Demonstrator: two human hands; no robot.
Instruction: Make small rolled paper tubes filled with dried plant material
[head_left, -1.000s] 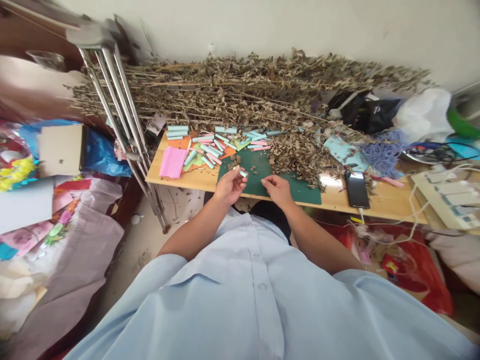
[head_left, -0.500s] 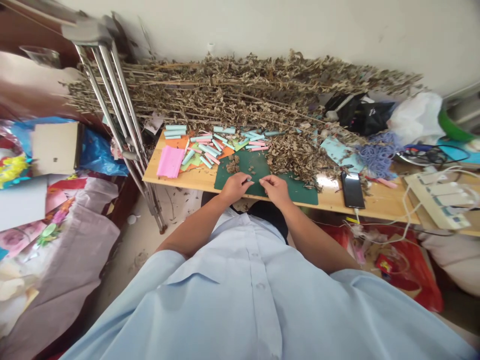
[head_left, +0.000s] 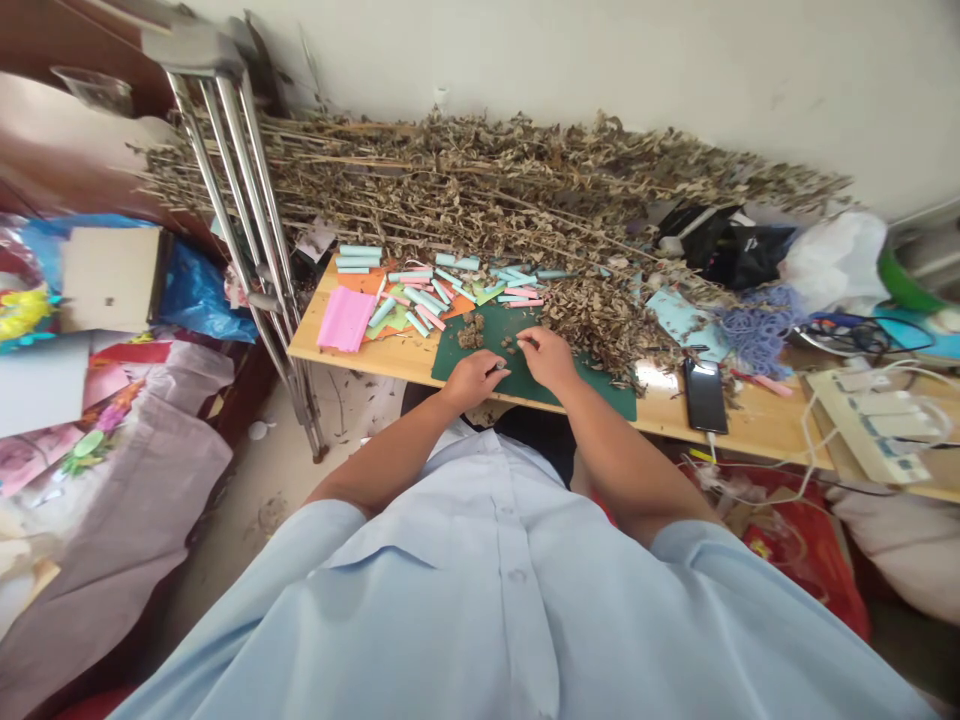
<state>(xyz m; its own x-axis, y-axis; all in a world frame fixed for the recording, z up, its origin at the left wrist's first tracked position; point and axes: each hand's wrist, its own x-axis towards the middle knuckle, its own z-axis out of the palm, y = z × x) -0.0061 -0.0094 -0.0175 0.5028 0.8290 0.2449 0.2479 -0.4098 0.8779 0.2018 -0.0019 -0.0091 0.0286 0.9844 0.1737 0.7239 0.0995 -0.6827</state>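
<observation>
Over the front of a green mat [head_left: 611, 394], my left hand [head_left: 474, 380] is closed around a small paper tube [head_left: 501, 365]; its round, filled-looking end shows between thumb and forefinger. My right hand [head_left: 549, 358] is just to the right and farther back, fingertips pinched beside small crumbs of dried plant [head_left: 510, 345]. Whatever those fingertips hold is too small to make out. A bigger crumbled clump [head_left: 471, 332] lies behind my left hand. To the right is a heap of dry leaves [head_left: 592, 320]. Light-blue and pink paper rolls [head_left: 424, 300] lie at the left on coloured paper.
Long dried plant stalks [head_left: 420, 180] run along the wall behind the table [head_left: 352, 362]. Metal crutches [head_left: 251, 190] lean at the left. On the right are a phone [head_left: 705, 392] on a cable, purple string [head_left: 761, 325], a power strip [head_left: 862, 425] and a white bag [head_left: 832, 250].
My right hand has moved away from the left hand, back toward the plant crumbs. My left hand keeps the tube, its end now more visible. The view has shifted slightly.
</observation>
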